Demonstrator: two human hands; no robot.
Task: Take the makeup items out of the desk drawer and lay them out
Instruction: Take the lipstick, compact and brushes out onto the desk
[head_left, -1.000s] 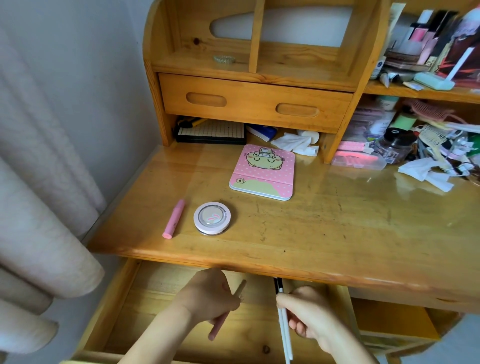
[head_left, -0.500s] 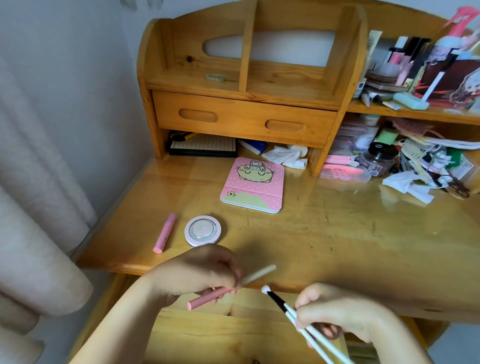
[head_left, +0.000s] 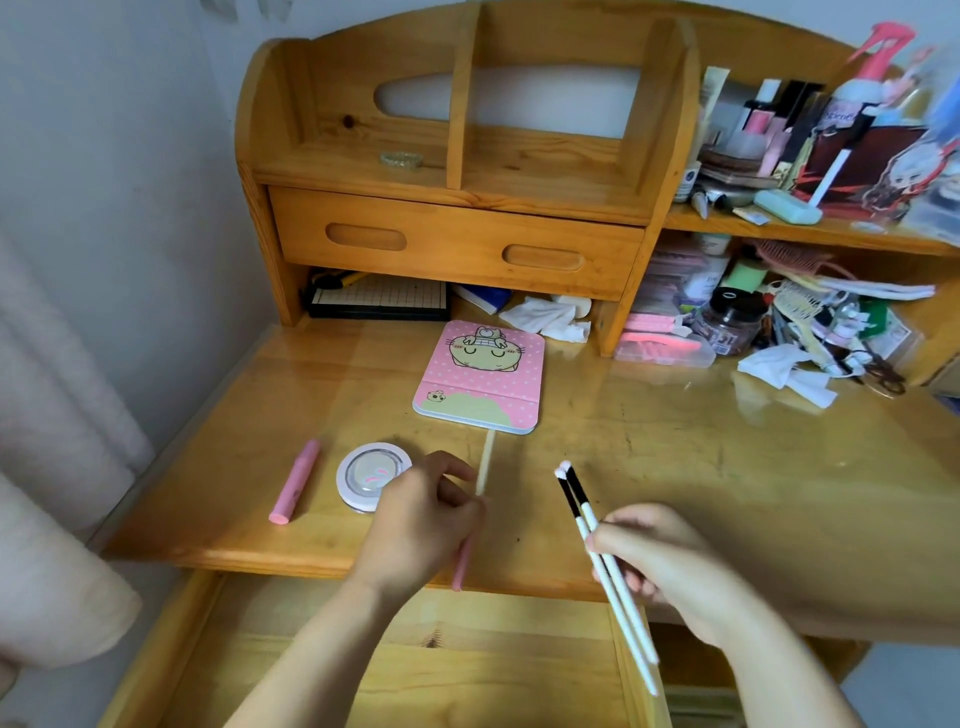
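My left hand (head_left: 421, 525) holds a thin pencil-like stick (head_left: 485, 465), cream at its far end and pink at its near end, low over the desktop beside the round compact (head_left: 370, 474). My right hand (head_left: 660, 561) grips two slim white brushes (head_left: 602, 551) with black ferrules, their tips pointing away from me above the desk. A pink tube (head_left: 295, 482) lies left of the compact. A pink cartoon palette (head_left: 483, 375) lies flat further back. The open drawer (head_left: 395, 670) is below the desk edge, under my forearms.
A wooden hutch (head_left: 457, 171) with a closed small drawer stands at the back. Tissues (head_left: 545, 317), a jar (head_left: 730, 318) and cluttered cosmetics fill the right shelves. A curtain (head_left: 47, 467) hangs at the left. Bare desktop (head_left: 727, 467) lies right of my hands.
Both hands rose out of the drawer and moved forward over the desktop. The left hand's stick turned from sideways to pointing away from me.
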